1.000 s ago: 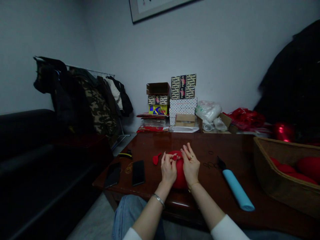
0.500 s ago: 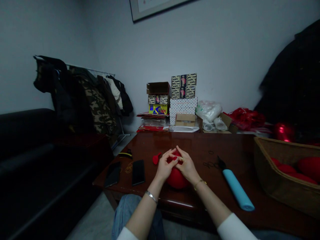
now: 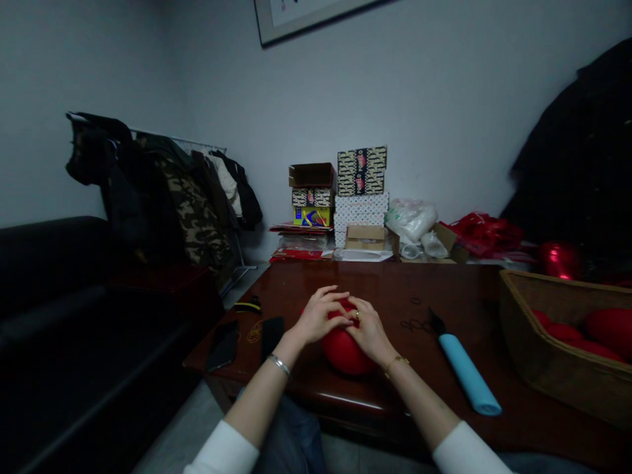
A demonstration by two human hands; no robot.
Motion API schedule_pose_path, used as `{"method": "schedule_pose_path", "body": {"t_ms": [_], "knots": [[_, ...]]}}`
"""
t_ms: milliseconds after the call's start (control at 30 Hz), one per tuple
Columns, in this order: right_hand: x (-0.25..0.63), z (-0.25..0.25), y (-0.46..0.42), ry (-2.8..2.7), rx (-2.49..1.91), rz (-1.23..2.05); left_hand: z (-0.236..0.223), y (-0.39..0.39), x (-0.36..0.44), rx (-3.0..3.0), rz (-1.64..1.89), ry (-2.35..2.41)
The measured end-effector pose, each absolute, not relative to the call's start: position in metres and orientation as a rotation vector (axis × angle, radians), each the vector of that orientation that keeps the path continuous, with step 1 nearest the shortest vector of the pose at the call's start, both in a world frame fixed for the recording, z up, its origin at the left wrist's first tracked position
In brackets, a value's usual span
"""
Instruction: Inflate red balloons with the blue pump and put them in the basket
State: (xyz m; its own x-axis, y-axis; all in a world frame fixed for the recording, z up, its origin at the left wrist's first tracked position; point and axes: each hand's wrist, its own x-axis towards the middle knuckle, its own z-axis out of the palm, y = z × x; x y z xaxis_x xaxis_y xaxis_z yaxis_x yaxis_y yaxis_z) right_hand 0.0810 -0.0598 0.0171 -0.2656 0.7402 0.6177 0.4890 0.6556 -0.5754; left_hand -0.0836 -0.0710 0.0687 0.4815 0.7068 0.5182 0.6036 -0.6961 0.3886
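A round, inflated red balloon (image 3: 347, 352) rests near the front edge of the dark wooden table (image 3: 306, 276). Over its top, my left hand (image 3: 323, 316) and my right hand (image 3: 366, 329) meet with bent fingers, pinching at the balloon's neck. The neck itself is mostly hidden behind the fingers. A silver bangle is on my left wrist, and a ring and thin gold bracelet are on the right. To the right lies a light blue hand pump (image 3: 469, 372) with a black nozzle.
A wicker basket (image 3: 523, 342) with red balloons (image 3: 609, 329) stands at the right. Dark elastic bands (image 3: 415, 325) lie near the pump. Two phones, one phone (image 3: 223, 345) at the left edge, lie beside yellow bands (image 3: 255, 332). Boxes (image 3: 362, 210) are stacked behind the table.
Both hands have closed in over the balloon's top, fingers coming together at its neck. My left forearm has swung outward to the left, now covering the small limp red balloon and part of a phone.
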Motion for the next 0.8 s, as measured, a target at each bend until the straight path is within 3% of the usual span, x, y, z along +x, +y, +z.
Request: {"method": "schedule_pose_path", "body": {"t_ms": [333,800], "knots": [[0.079,0.03,-0.066,-2.035,-0.914,0.401,0.099,-0.069,-0.094,2.997,0.478,0.985],[0.084,0.023,-0.063,-2.12,-0.853,0.487,0.099,-0.087,-0.083,3.128,0.308,0.894]]}}
